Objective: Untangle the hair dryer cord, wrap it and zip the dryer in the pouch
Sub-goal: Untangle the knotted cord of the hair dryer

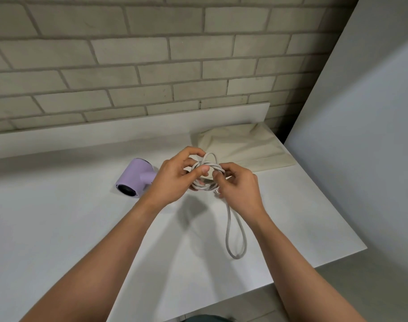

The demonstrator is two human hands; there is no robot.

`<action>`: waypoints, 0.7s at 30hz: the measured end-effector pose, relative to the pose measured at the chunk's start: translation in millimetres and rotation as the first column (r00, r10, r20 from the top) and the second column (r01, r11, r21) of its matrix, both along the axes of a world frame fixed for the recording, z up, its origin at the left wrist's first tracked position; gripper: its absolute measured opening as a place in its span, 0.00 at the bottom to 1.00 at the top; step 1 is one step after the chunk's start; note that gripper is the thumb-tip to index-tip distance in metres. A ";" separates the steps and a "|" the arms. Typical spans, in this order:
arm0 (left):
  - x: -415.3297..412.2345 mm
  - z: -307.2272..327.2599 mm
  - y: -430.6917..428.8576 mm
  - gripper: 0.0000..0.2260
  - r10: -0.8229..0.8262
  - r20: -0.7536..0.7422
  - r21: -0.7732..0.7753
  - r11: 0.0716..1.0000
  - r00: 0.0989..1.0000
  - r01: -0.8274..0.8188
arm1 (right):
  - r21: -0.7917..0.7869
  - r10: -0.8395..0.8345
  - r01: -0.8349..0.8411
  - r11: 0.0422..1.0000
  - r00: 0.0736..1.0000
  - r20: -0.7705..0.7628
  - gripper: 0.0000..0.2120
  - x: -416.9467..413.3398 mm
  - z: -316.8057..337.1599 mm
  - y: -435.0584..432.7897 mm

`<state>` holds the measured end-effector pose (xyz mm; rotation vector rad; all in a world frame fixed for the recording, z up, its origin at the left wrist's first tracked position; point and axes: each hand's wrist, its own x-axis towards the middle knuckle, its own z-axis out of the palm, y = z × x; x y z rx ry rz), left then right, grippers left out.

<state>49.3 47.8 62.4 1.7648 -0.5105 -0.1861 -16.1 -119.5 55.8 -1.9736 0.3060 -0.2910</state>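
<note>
- Nearest, two bare forearms reach up from the bottom edge over a white table [59, 228], which fills most of the view.
- Just beyond them, a long loop of the pale cord [236, 231] hangs down from the hands, its lowest bend close to the table top; whether it touches the surface cannot be told.
- Above that loop, the right hand [240, 189] has its fingers curled in on the right side of a bundle of cord coils, pinching the strands; a small bright bit, possibly the plug, shows just beneath its thumb.
- Beside it, the left hand [175, 177] grips the left side of the same bundle, thumb pressed across the front and fingers wrapped round the back.
- One coil stands up above both hands.
- Left of the hands, the lilac hair dryer [134, 177] lies on its side on the table, dark opening facing the camera, its handle hidden behind the left wrist.
- Farther back on the right, a cream cloth pouch [244, 145] lies flat on the table near the back edge.
- Behind everything rises a pale brick wall [128, 54].
</note>
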 end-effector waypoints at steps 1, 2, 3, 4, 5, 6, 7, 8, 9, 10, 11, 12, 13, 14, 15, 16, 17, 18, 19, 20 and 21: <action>2.1 1.4 1.8 0.12 -0.008 -0.027 0.013 1.000 1.000 0.009 | -0.058 0.014 -0.015 0.998 1.000 -0.010 0.04 1.6 -0.8 -1.7; 3.8 3.3 3.7 0.13 -0.018 -0.044 0.044 0.999 0.999 0.020 | -0.110 0.032 -0.034 0.993 0.999 -0.021 0.04 2.5 -1.8 -3.8; 5.7 5.0 5.3 0.14 -0.029 -0.050 0.090 0.995 0.998 0.033 | -0.148 0.049 -0.053 0.988 0.998 -0.033 0.04 3.2 -1.8 -5.6; 7.6 6.7 6.3 0.15 -0.041 -0.047 0.137 0.989 0.998 0.047 | -0.173 0.068 -0.074 0.982 0.997 -0.041 0.04 3.6 -1.9 -7.7; 9.1 9.8 6.2 0.16 -0.049 -0.037 0.177 0.983 0.998 0.054 | -0.203 0.085 -0.094 0.975 0.995 -0.049 0.04 3.8 -1.1 -9.1; 10.9 13.7 5.2 0.16 -0.048 -0.012 0.218 0.975 0.999 0.050 | -0.240 0.103 -0.113 0.964 0.993 -0.053 0.04 3.4 -0.4 -9.7; 13.6 17.9 3.8 0.15 -0.051 0.038 0.273 0.961 0.998 0.039 | -0.276 0.120 -0.131 0.952 0.991 -0.058 0.04 2.9 0.8 -9.8; 17.3 23.0 2.4 0.15 -0.077 0.103 0.348 0.937 0.992 0.036 | -0.299 0.137 -0.147 0.943 0.989 -0.055 0.05 2.6 1.5 -9.8; 21.6 28.0 1.1 0.14 -0.135 0.163 0.445 0.894 0.977 0.050 | -0.314 0.150 -0.158 0.936 0.987 -0.050 0.05 2.0 2.6 -9.8; 25.2 33.7 0.3 0.13 -0.219 0.198 0.545 0.835 0.955 0.079 | -0.326 0.161 -0.166 0.931 0.986 -0.044 0.05 1.6 3.5 -10.3; 28.1 39.2 0.0 0.11 -0.300 0.198 0.623 0.774 0.933 0.117 | -0.336 0.168 -0.172 0.926 0.985 -0.042 0.05 1.1 4.5 -10.7; 30.7 44.2 0.6 0.10 -0.359 0.170 0.674 0.721 0.918 0.158 | -0.339 0.173 -0.178 0.924 0.984 -0.046 0.05 0.7 4.8 -11.3; 32.7 48.8 1.1 0.09 -0.396 0.136 0.699 0.688 0.908 0.195 | -0.334 0.176 -0.183 0.925 0.983 -0.051 0.05 -0.2 5.3 -11.6; 34.2 52.3 1.3 0.08 -0.412 0.116 0.703 0.677 0.904 0.218 | -0.321 0.179 -0.186 0.928 0.982 -0.052 0.05 -1.0 5.9 -11.2; 34.9 54.2 1.1 0.08 -0.415 0.124 0.694 0.685 0.901 0.220 | -0.307 0.178 -0.184 0.934 0.983 -0.048 0.05 -1.4 6.6 -10.5; 35.3 54.5 0.6 0.08 -0.409 0.160 0.683 0.703 0.898 0.199 | -0.287 0.173 -0.176 0.942 0.984 -0.036 0.06 -1.3 7.3 -10.0; 35.1 53.7 -0.3 0.08 -0.395 0.217 0.670 0.725 0.893 0.158 | -0.262 0.168 -0.168 0.950 0.986 -0.023 0.06 -1.0 8.5 -10.1; 34.1 52.5 -1.2 0.08 -0.375 0.278 0.654 0.748 0.884 0.111 | -0.236 0.165 -0.164 0.958 0.986 -0.016 0.05 -0.4 9.1 -10.7; 32.8 50.6 -1.7 0.09 -0.344 0.334 0.629 0.775 0.878 0.064 | -0.204 0.170 -0.171 0.964 0.985 -0.024 0.05 -0.7 10.0 -11.3; 31.4 48.0 -2.0 0.09 -0.293 0.384 0.588 0.809 0.876 0.013 | -0.152 0.186 -0.190 0.970 0.982 -0.043 0.04 -1.3 10.1 -12.3; 29.9 45.3 -2.2 0.09 -0.214 0.423 0.517 0.855 0.881 -0.040 | -0.072 0.209 -0.213 0.974 0.976 -0.066 0.04 -2.1 9.7 -13.1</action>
